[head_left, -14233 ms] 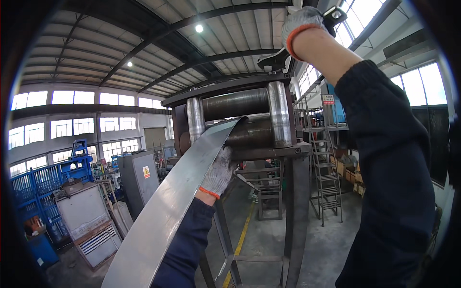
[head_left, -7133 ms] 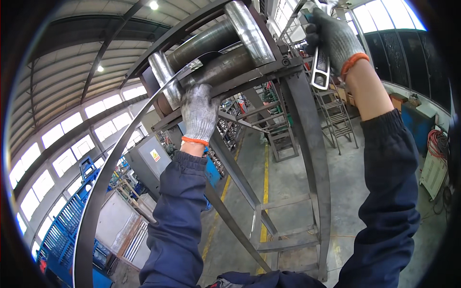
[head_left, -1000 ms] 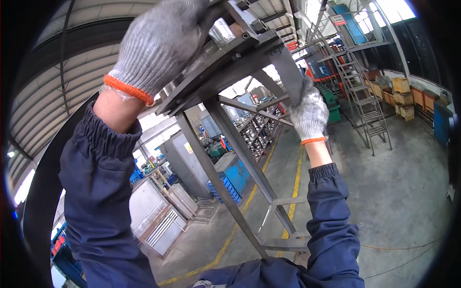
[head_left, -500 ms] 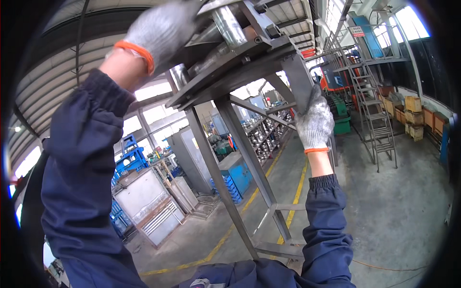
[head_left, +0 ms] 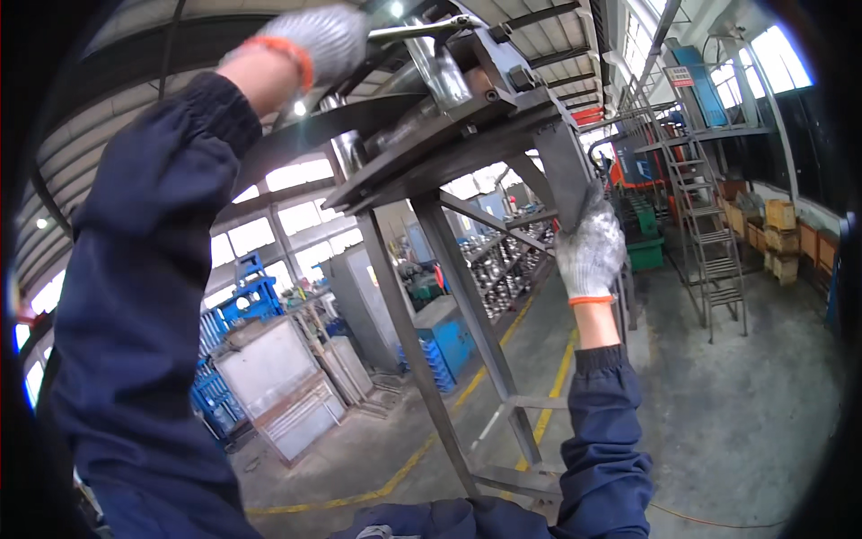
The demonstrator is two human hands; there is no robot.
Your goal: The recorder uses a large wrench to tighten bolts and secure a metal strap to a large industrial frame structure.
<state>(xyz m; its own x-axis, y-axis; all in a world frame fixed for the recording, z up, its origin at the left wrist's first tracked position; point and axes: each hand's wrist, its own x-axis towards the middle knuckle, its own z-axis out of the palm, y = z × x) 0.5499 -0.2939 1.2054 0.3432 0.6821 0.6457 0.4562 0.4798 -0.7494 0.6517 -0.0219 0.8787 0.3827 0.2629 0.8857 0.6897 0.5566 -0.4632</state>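
Observation:
High on the left, my left hand (head_left: 330, 40), in a grey-white knit glove with an orange cuff, is closed around the end of a long metal wrench (head_left: 415, 31). The wrench's far end meets the top of a dark steel fixture (head_left: 458, 139), beside a bolt head and shiny metal cylinders (head_left: 438, 76). A tall steel stand (head_left: 467, 287) carries this fixture on its legs. Lower on the right, my right hand (head_left: 591, 256), gloved alike, has its fingers closed on the edge of an upright flat steel plate (head_left: 561, 166) under the fixture.
A metal stair ladder (head_left: 709, 225) rises to a platform at the right, with wooden crates (head_left: 779, 229) beyond it. Leaning panels (head_left: 278, 382), a blue cabinet (head_left: 444, 332) and racks of metal parts (head_left: 503, 265) stand to the left and behind. Yellow lines (head_left: 386, 490) mark the floor.
My left hand has risen and moved slightly right, and more of the wrench shows. The whole scene has shifted slightly down in view. My right hand stays on the plate.

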